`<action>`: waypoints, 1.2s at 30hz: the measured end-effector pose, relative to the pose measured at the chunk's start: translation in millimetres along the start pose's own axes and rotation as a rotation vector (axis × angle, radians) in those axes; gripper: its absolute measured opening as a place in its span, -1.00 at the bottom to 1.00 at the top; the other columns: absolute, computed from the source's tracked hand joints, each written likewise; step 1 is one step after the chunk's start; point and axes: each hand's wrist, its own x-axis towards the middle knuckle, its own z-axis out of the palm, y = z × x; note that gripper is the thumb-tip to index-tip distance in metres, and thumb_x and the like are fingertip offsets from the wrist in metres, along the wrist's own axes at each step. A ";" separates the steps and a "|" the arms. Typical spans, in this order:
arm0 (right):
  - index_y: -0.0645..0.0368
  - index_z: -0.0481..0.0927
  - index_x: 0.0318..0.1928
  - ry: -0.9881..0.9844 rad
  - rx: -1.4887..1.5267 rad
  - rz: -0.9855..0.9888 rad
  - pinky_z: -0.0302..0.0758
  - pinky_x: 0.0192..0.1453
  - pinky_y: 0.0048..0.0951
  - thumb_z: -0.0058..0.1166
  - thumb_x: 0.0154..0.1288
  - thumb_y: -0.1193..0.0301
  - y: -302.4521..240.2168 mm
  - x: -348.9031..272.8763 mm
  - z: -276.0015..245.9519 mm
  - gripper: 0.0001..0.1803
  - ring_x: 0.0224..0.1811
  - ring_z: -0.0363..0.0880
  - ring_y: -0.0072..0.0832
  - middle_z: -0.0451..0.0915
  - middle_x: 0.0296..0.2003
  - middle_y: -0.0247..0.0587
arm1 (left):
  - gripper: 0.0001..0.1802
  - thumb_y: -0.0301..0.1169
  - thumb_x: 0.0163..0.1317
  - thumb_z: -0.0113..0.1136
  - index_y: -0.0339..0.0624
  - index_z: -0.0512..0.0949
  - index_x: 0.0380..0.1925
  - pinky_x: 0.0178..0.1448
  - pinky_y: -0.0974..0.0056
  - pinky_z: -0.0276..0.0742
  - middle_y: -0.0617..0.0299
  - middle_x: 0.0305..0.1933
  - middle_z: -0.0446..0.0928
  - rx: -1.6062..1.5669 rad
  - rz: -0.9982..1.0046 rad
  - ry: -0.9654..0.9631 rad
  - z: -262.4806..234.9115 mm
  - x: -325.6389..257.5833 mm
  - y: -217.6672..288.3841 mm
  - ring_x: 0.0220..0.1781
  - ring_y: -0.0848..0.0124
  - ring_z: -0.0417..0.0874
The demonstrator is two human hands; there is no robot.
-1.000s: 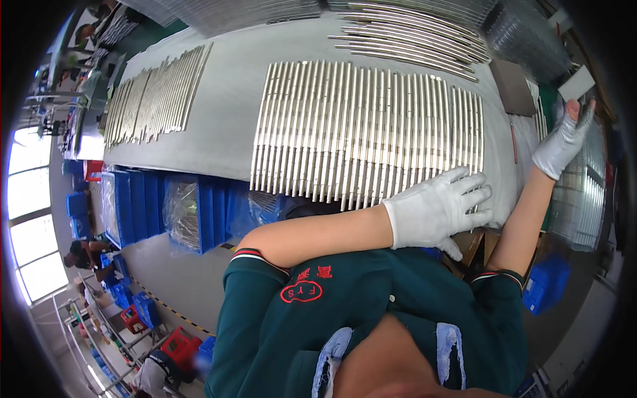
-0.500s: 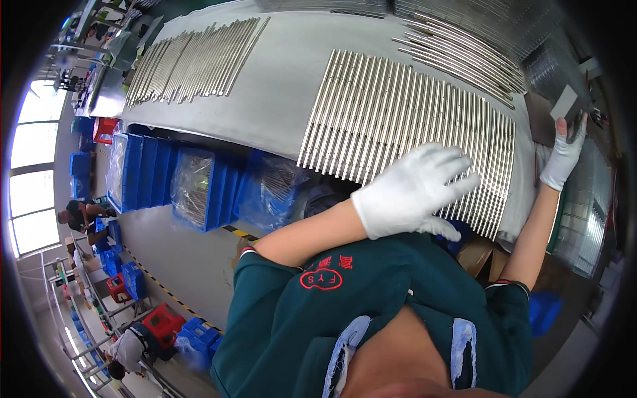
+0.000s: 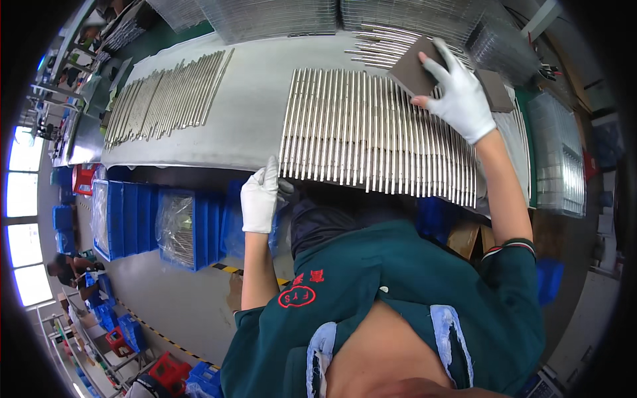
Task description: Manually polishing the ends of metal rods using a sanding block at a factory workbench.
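Steel rods [image 3: 371, 129] lie side by side in one broad row on the grey table [image 3: 252, 106], each with its long axis running from the near edge of the table away from the person, the near ends fanning slightly outward. The right hand [image 3: 458, 99], in a white glove, reaches over the far part of the row and clamps a flat grey-brown block [image 3: 415, 69] between thumb and fingers, pressing it down on the rods' far ends. The left hand [image 3: 260, 198], also gloved, rests at the near left corner of the row, its fingers held together and its fingertips touching the ends of the outermost rods; it grips nothing that shows. Well to the left of that hand lies a second batch of rods [image 3: 166, 96], slanted. Below the left hand stand blue bins [image 3: 133, 219].
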 end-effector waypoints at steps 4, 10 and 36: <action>0.03 0.42 0.19 0.136 -0.204 0.142 0.38 0.20 -0.19 0.22 -0.03 -0.10 1.3 40.9 35.4 -0.21 0.19 0.36 -0.06 0.20 0.29 0.06 | -0.50 -0.03 0.32 0.03 -0.27 0.55 -0.55 -0.62 0.50 0.32 0.24 -0.68 0.53 -0.110 -0.012 -0.034 0.1 3.9 3.6 -0.73 0.59 0.43; 0.02 0.28 0.31 -0.167 -0.158 0.382 0.14 0.36 -0.05 -0.03 0.10 -0.23 12.8 47.3 62.7 -0.14 0.36 0.12 0.05 0.07 0.34 0.19 | -0.44 0.00 0.31 0.02 -0.26 0.53 -0.65 -0.59 0.42 0.37 0.22 -0.70 0.53 0.157 0.031 -0.124 0.3 -2.7 20.4 -0.73 0.54 0.43; 0.27 0.22 0.31 -0.300 0.719 0.074 0.17 0.35 -0.29 0.06 -0.04 -0.33 -25.4 -7.4 -46.8 0.09 0.28 0.30 -0.21 0.33 0.23 0.01 | -0.56 0.04 0.36 -0.14 -0.10 0.48 -0.22 -0.70 0.51 0.14 0.42 -0.63 0.33 -0.267 -0.172 -0.278 -15.5 -22.7 4.6 -0.76 0.65 0.21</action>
